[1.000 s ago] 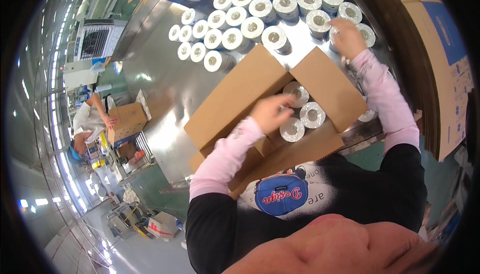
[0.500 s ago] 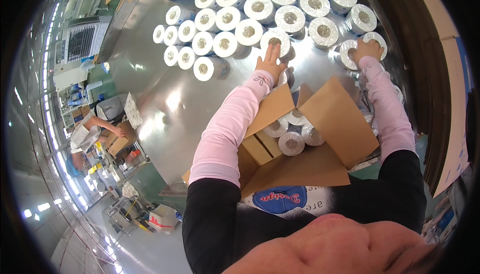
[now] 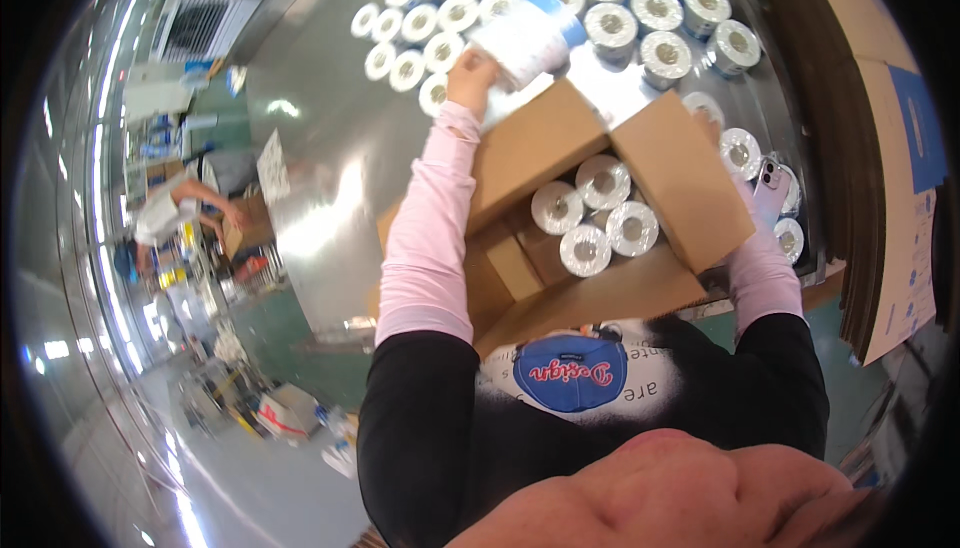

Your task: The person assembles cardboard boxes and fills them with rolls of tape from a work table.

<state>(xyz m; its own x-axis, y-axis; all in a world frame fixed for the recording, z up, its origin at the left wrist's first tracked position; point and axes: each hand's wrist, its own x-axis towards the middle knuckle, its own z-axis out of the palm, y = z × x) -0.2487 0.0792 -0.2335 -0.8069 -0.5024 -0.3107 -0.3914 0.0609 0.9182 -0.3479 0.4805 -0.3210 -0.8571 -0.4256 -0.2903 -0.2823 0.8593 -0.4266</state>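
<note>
My left hand [image 3: 472,80] is closed around the near end of a white wrapped roll [image 3: 522,46] with a blue end, tilted and smeared by motion above the metal table. In front of me stands an open cardboard box [image 3: 560,320], flaps up, holding several upright white rolls [image 3: 603,184] in its right part and a cardboard piece [image 3: 514,270] on its left. My right hand [image 3: 708,128] is mostly hidden behind the box's right flap, right beside a white roll [image 3: 703,106]; its grip cannot be made out.
Many upright rolls [image 3: 657,10] stand in rows across the far side of the metal table [image 3: 330,128]. A pink phone [image 3: 769,186] lies by rolls at the right. Stacked flat cardboard [image 3: 868,208] borders the right edge. Another person [image 3: 180,203] handles a box at the left.
My left hand has lifted a roll off the table and swung it leftward. My right hand has come down from the far right rolls to behind the box flap. The view has shifted.
</note>
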